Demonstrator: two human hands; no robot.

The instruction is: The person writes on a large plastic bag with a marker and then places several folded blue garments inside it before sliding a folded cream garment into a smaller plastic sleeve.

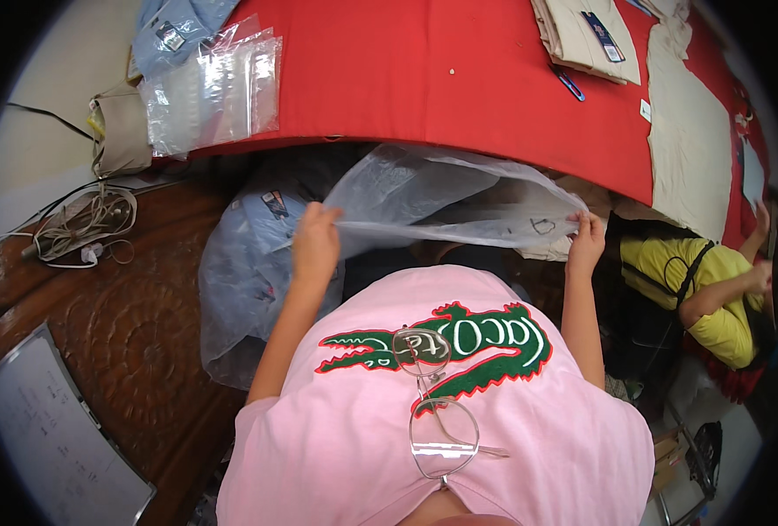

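Note:
A large clear plastic bag (424, 188) is stretched between my two hands below the edge of the red-covered table. My left hand (317, 235) pinches the left part of its rim, and my right hand (586, 235) grips the right end. The mouth of the bag gapes between them. Just left of my left hand, light blue folded garments (262, 219) with a dark tag show inside clear plastic; whether that plastic is part of the same bag I cannot tell. What lies deeper under the table edge is dark and partly hidden.
The red table (389, 70) holds clear plastic sleeves (218, 92), blue garments (178, 35), beige folded trousers (586, 39) and a blue thread snipper (568, 82). Bundled cables (86, 223) lie on carved wood at left, above a whiteboard (60, 430). A person in yellow (696, 298) is at right.

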